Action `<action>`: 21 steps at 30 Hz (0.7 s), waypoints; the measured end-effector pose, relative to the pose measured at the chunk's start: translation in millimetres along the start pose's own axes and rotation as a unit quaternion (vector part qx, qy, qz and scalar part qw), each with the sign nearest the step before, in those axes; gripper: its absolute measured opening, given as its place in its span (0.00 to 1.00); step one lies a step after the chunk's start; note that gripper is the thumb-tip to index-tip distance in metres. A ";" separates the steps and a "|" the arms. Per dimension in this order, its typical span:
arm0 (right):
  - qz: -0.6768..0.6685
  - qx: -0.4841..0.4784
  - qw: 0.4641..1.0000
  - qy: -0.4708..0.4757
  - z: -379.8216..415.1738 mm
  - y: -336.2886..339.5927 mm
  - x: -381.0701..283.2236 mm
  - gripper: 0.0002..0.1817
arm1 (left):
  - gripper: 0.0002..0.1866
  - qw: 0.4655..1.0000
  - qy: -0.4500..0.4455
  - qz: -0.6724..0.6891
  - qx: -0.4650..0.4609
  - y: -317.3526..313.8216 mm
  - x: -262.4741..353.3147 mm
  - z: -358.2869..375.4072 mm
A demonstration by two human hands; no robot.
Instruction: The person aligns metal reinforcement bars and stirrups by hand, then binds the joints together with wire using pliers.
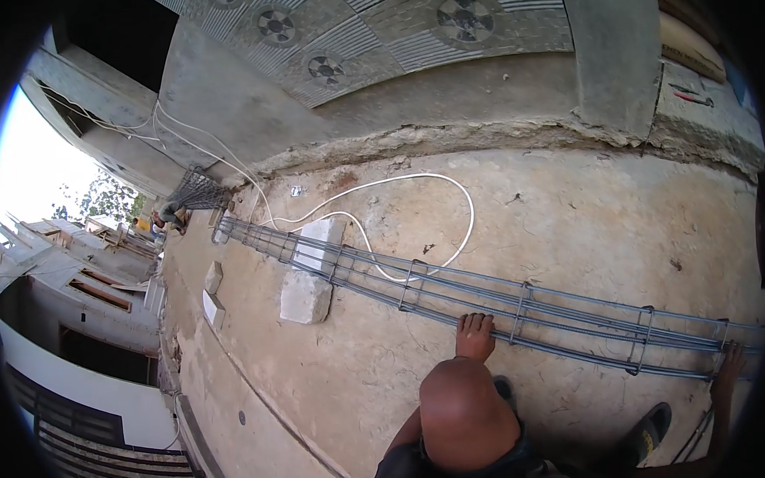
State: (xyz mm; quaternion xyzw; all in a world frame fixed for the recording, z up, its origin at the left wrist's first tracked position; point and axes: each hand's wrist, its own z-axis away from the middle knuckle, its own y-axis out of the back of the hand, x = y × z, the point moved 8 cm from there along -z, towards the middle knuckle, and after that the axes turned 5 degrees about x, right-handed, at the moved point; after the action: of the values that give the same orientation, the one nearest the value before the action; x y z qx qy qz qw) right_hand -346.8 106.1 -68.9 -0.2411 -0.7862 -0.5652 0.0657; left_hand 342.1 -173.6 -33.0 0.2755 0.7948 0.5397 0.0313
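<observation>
Head view: a steel rebar cage [521,310] extends over the ground [550,204], crossing a pale block [304,299].
My left hand [475,337] curls its fingers over the cage's near side; my right hand [730,362] touches it farther along, how tightly closed I cannot tell.

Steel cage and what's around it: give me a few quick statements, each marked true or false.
1. The left hand touches the steel cage. True.
2. The right hand is well clear of the cage. False: the right hand touches it too.
3. The hose on the ground is red. False: the hose is white.
4. A red-handled tool lies on the ledge. True.
5. The cage passes over a pale block. True.
</observation>
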 end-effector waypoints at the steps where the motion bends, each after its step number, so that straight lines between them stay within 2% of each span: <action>1: 0.010 -0.139 0.987 -0.079 -6.4 24.7 -7.5 0.48 | 0.14 0.999 0.012 0.009 0.041 8.6 -2.5 -1.8; 2: 0.020 -0.275 0.949 -0.154 -5.8 42.3 -14.1 0.49 | 0.14 0.999 0.013 0.008 0.040 8.2 -9.2 0.7; 4: -0.017 -0.281 0.949 -0.145 -12.4 60.6 -29.9 0.47 | 0.13 0.996 -0.006 -0.016 -0.083 -12.9 -20.5 10.3; 5: -0.055 -0.285 0.947 -0.138 -15.6 69.9 -37.7 0.45 | 0.13 0.996 -0.008 -0.013 -0.086 -13.5 -20.7 10.6; 6: -0.053 -0.286 0.946 -0.142 -26.3 81.2 -45.6 0.45 | 0.13 0.991 0.016 -0.014 -0.135 -20.6 -24.4 9.7; 7: -0.124 -0.260 0.947 -0.142 -47.8 93.1 -60.8 0.42 | 0.13 0.982 0.039 -0.017 -0.183 -27.6 -29.2 10.0; 8: -0.195 -0.230 0.943 -0.140 -69.5 104.5 -75.6 0.39 | 0.13 0.983 0.036 -0.015 -0.182 -24.9 -28.0 7.0; 10: -0.310 -0.103 0.944 -0.046 -111.3 137.6 -109.7 0.34 | 0.15 0.985 0.049 0.062 -0.152 -10.1 -20.8 0.2; 11: -0.360 -0.111 0.926 -0.023 -135.0 156.5 -128.6 0.33 | 0.15 0.985 0.047 0.067 -0.150 -3.5 -19.3 -3.0; 12: -0.408 -0.118 0.905 0.000 -158.5 176.1 -147.4 0.32 | 0.17 0.983 0.019 0.152 -0.104 11.5 -14.0 -9.0; 13: -0.412 -0.135 0.901 0.028 -175.4 186.8 -162.6 0.35 | 0.18 0.970 -0.008 0.235 -0.056 27.4 -9.1 -14.9; 15: -0.413 -0.152 0.896 0.058 -197.9 186.0 -180.4 0.38 | 0.18 0.967 0.013 0.249 -0.052 42.4 -9.8 -27.2; 16: -0.439 -0.218 0.868 0.075 -200.6 174.2 -194.3 0.39 | 0.19 0.964 0.033 0.258 -0.051 45.7 -13.0 -33.7; 17: -0.463 -0.283 0.835 0.090 -202.4 162.9 -208.1 0.41 | 0.22 0.978 0.031 0.202 -0.033 39.3 -25.0 -38.6; 18: -0.459 -0.286 0.837 0.085 -212.3 160.8 -215.1 0.41 | 0.22 0.977 0.029 0.207 -0.036 42.3 -23.4 -51.4; 20: -0.399 -0.429 0.799 0.136 -208.2 143.1 -239.0 0.39 | 0.28 0.992 0.035 0.115 -0.029 54.0 -24.6 -87.1; 21: -0.410 -0.380 0.808 0.187 -208.6 123.8 -241.1 0.36 | 0.31 0.994 0.006 0.090 -0.062 41.6 -29.1 -94.1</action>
State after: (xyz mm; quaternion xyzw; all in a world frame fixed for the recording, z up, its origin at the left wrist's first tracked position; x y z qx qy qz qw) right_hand -115.0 -129.1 20.1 0.2084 -0.5069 -0.8274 -0.1229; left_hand 350.9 -255.5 35.3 0.3406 0.7319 0.5902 -0.0055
